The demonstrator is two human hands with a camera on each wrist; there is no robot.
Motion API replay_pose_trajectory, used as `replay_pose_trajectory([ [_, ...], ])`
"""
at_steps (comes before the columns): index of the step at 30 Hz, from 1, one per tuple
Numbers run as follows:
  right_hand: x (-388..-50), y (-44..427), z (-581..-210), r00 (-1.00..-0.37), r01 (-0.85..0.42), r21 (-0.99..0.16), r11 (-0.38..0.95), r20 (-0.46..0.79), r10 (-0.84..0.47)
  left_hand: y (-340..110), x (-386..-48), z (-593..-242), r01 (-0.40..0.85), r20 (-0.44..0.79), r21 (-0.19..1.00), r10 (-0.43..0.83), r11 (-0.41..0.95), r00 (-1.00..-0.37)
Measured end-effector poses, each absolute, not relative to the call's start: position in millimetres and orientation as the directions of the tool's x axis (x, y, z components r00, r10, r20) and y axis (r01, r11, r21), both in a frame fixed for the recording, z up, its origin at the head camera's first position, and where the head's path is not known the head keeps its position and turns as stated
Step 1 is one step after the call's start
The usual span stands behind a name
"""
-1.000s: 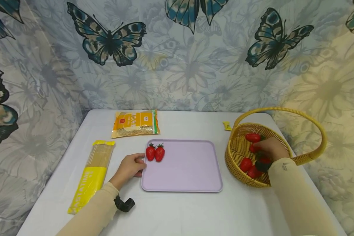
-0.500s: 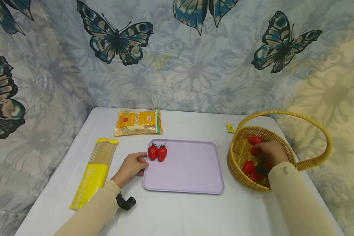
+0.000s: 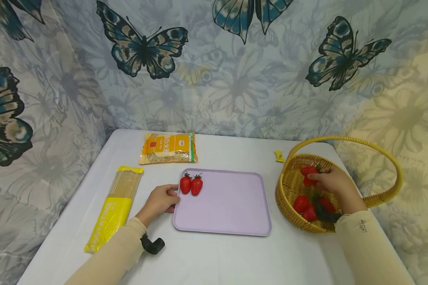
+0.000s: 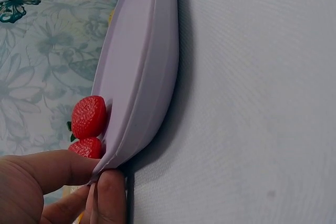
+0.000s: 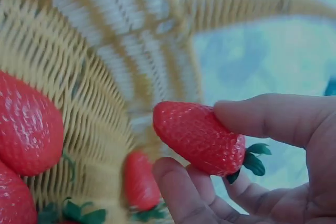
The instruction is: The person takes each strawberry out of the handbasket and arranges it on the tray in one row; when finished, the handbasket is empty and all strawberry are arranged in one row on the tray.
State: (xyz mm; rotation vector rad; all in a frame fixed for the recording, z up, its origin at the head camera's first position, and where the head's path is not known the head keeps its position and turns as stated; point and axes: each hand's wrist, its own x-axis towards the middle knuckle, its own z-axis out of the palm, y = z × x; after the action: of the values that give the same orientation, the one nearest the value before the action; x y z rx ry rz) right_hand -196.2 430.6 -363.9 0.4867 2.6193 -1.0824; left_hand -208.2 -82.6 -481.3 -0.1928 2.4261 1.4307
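Right hand (image 3: 337, 184) pinches a strawberry (image 5: 191, 135) in the wicker basket (image 3: 288, 186)

The strawberry sits between the thumb and the fingers of the right hand, its leafy end toward the palm and its pointed end clear of the grip. The thumb presses on one side, fingertips on the opposite side. It is within the basket's rim, with a second strawberry (image 5: 140, 181) lying just beyond it and apart from it.

The left hand (image 3: 161, 200) grasps the left edge of the lavender tray (image 3: 228, 209), where a pair of strawberries (image 3: 197, 186) lies side by side in the far left corner.

The head view hides the held fruit's leaves behind the right hand; the right wrist view shows them, and also a gap between it and the second strawberry. The left wrist view shows the thumb over the tray's rim and a fingertip beneath, which the head view hides. Only the head view takes in the whole surface (image 3: 221, 261), with the pasta pack (image 3: 108, 217) beside the left forearm, the orange bag (image 3: 169, 148) behind the tray and a small yellow packet (image 3: 279, 156) near the basket.
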Motion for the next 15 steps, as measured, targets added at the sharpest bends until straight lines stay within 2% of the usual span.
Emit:
replay_pose_trajectory([
  [7,-167.4,392.3,-339.1,-0.944,0.258,-0.654,0.711,-0.326,0.043,-81.8,-207.1,-482.9,-0.260,-0.321,0.836,0.046,0.483,-0.946],
  [11,-162.7,361.2,-329.8,-0.947,0.172,-0.733,0.659,-0.307,-0.095,-81.0,-208.3,-482.0,-0.258,-0.318,0.842,0.048,0.473,-0.947],
  [15,-172.9,321.8,-341.5,-0.943,0.168,-0.784,0.598,-0.304,-0.133,-80.6,-208.5,-481.2,-0.269,-0.327,0.838,0.042,0.475,-0.944],
])
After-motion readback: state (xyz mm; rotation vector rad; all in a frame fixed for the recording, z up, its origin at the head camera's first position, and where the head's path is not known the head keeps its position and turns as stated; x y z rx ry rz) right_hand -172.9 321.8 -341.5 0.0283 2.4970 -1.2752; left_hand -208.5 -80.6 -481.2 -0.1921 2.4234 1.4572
